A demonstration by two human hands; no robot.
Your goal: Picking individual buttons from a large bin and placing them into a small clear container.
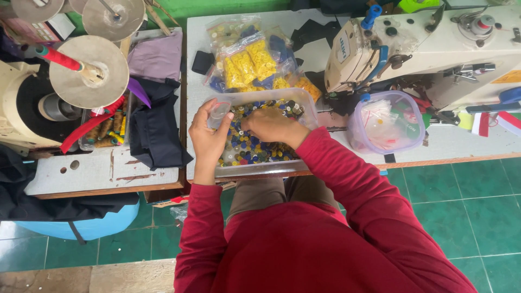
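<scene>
Buttons [255, 149]: loose mix of blue, yellow, white and dark ones, heaped in the clear tray at the table's near edge, straight ahead of the body.
Tray [260, 169]: clear plastic, rectangular, long axis running left to right along the table edge; near wall just above the lap.
Right hand [269, 125]: palm down over the middle of the heap, fingers curled and dipped into the buttons; fingertips hidden under the knuckles, so cannot tell whether one is pinched.
Left hand [209, 138]: raised at the tray's left end, thumb and fingers closed round a small clear bag [218, 114] held upright above the tray's far left corner.
Direction from hand to bag: bag up and to the left of the right hand, near but apart, across the tray's left half.
Nearer hand to the heap: the right, in contact with it; the left above the tray's left wall, off the buttons.
Bags of buttons [251, 64]: clear packets, mostly yellow with some blue, piled just beyond the tray's far wall.
Round tub [386, 122]: clear with a purple rim, right of the tray, apart from it.
Sewing machine [434, 49]: cream body, far right of the table.
Dark cloth [154, 127]: folded on the next table, left.
</scene>
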